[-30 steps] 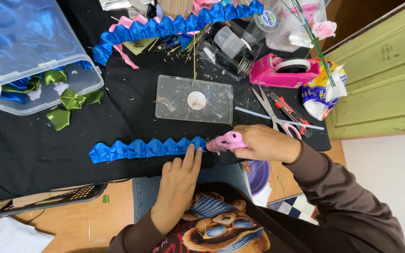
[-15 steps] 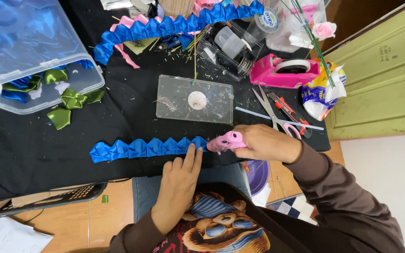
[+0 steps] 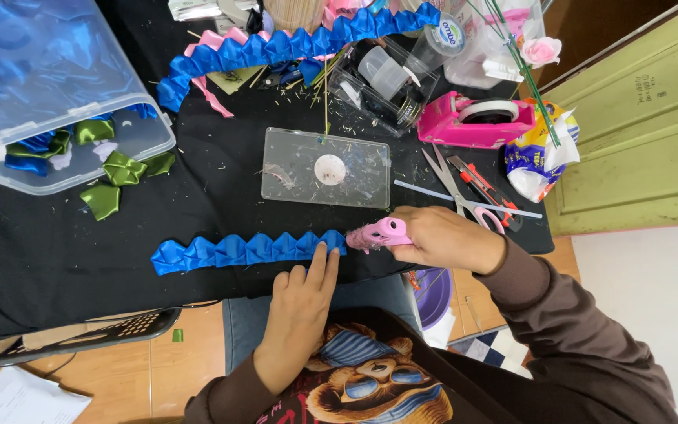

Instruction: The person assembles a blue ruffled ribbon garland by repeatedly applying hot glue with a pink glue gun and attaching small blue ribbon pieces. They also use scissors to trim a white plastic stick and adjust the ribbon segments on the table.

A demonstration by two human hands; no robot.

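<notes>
A strip of folded blue satin ribbon (image 3: 245, 250) lies along the near edge of the black-covered table (image 3: 49, 259). My left hand (image 3: 301, 312) rests flat at the table edge, its fingertips pressing the strip's right end. My right hand (image 3: 442, 238) grips a pink glue gun (image 3: 378, 234) whose nozzle touches that same right end of the blue strip.
A clear plastic plate (image 3: 325, 168) lies mid-table. A longer blue and pink folded ribbon strip (image 3: 292, 45) curves at the back. A clear box (image 3: 49, 102), green ribbon pieces (image 3: 119, 177), a pink tape dispenser (image 3: 476, 120), scissors (image 3: 457, 184) and a cutter (image 3: 484, 188) surround it.
</notes>
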